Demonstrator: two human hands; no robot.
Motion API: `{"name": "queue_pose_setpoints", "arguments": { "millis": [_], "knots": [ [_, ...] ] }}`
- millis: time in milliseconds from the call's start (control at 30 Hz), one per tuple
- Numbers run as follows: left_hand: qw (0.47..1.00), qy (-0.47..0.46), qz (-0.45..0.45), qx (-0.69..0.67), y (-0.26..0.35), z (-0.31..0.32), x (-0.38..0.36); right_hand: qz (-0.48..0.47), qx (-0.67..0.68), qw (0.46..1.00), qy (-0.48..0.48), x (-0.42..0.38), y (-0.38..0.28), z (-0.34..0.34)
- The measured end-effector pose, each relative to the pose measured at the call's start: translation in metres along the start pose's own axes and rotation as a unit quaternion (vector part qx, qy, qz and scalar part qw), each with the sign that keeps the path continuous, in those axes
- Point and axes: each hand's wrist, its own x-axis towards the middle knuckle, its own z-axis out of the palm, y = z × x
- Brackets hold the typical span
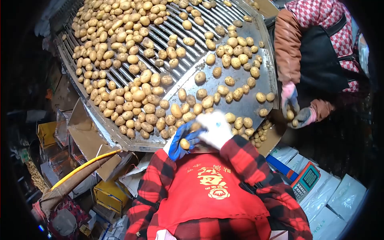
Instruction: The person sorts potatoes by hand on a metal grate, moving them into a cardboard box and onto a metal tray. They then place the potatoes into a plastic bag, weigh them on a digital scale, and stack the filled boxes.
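Observation:
My left hand, in a blue-palmed glove, is closed around a potato at the front edge of the sorting table. Close on its right, my right hand wears a white glove and is blurred; its fingers are smeared, and whether it holds anything is hidden. Another potato shows between the two hands. Many yellow-brown potatoes lie on the table's metal bars and on its smooth plate, reaching up to my hands.
At the right, a co-worker in gloves holds potatoes over the table's edge. Below are a cardboard box with small potatoes, a scale with a keypad and white packages. Yellow crates and a yellow tube are at the lower left.

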Motion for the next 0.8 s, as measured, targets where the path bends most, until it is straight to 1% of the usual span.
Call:
{"name": "queue_pose_setpoints", "arguments": {
  "millis": [33,67,100,133,167,200,233,267,300,333,367,400,433,467,500,533,567,600,633,667,700,733,767,800],
  "knots": [
    [0.999,-0.041,-0.006,0.026,0.005,-0.01,0.001,-0.007,0.144,0.989,0.018,-0.007,-0.008,0.014],
    [0.995,-0.081,-0.009,0.05,0.01,-0.02,0.001,-0.028,0.127,0.989,0.067,-0.005,-0.007,0.021],
    [0.997,-0.066,0.042,0.022,0.009,-0.031,-0.007,-0.023,0.121,0.99,0.069,0.008,-0.006,0.022],
    [0.997,-0.06,0.053,0.022,0.018,-0.022,-0.02,-0.018,0.116,0.99,0.072,0.022,-0.008,0.024],
    [0.997,-0.041,0.065,-0.004,0.018,-0.03,-0.027,-0.077,0.002,0.986,0.145,0.036,-0.018,0.029],
    [0.996,-0.025,0.078,-0.03,0.015,-0.042,-0.033,-0.1,-0.027,0.993,0.058,0.055,-0.016,0.042],
    [0.993,-0.013,0.094,-0.072,0.012,-0.056,-0.032,-0.13,-0.054,0.989,0.047,0.062,-0.006,0.067],
    [0.993,-0.013,0.098,-0.069,0.007,-0.058,-0.04,-0.157,-0.081,0.983,0.039,0.069,0.002,0.085],
    [0.992,-0.007,0.108,-0.067,0.005,-0.061,-0.048,-0.148,-0.034,0.988,-0.013,0.076,0.003,0.075],
    [0.99,0.001,0.12,-0.071,0.001,-0.064,-0.055,-0.144,0.036,0.981,0.127,0.072,0.003,0.061],
    [0.988,0.027,0.123,-0.09,-0.007,-0.072,-0.055,-0.067,0.014,0.994,0.088,0.077,0.01,0.045],
    [0.986,0.031,0.13,-0.097,-0.011,-0.07,-0.055,-0.047,-0.032,0.986,0.155,0.077,0.018,0.014],
    [0.987,0.03,0.111,-0.108,-0.014,-0.065,-0.051,0.009,-0.069,0.972,0.223,0.082,0.039,0.001],
    [0.988,0.029,0.093,-0.12,-0.017,-0.061,-0.046,0.075,-0.058,0.96,0.264,0.088,0.06,-0.003],
    [0.991,0.034,0.103,-0.079,-0.019,-0.059,-0.039,0.04,-0.186,0.93,0.315,0.096,0.093,0.004],
    [0.993,0.029,0.084,-0.073,-0.015,-0.047,-0.035,0.004,-0.309,0.879,0.363,0.108,0.126,0.015],
    [0.994,0.039,0.074,-0.064,-0.01,-0.032,-0.03,0.044,-0.333,0.908,0.249,0.123,0.148,0.025],
    [0.995,0.048,0.064,-0.054,-0.005,-0.021,-0.025,0.083,-0.355,0.922,0.132,0.139,0.159,0.032],
    [0.997,0.03,0.072,-0.025,-0.005,-0.021,-0.017,0.116,-0.324,0.934,0.101,0.151,0.148,0.023],
    [0.997,0.012,0.077,0.005,-0.004,-0.023,-0.012,0.098,-0.222,0.966,0.085,0.15,0.139,0.008],
    [0.995,-0.04,0.083,0.037,0.005,-0.022,-0.013,0.048,-0.175,0.972,0.151,0.145,0.13,0.009],
    [0.995,-0.04,0.086,0.036,0.013,-0.021,-0.013,-0.001,-0.127,0.968,0.217,0.136,0.12,0.01],
    [0.993,-0.076,0.088,-0.022,0.021,-0.02,-0.015,-0.014,0.026,0.969,0.246,0.128,0.075,-0.004],
    [0.986,-0.116,0.086,-0.079,0.027,-0.02,-0.015,-0.011,0.126,0.974,0.186,0.118,0.037,-0.015]
  ]
}}
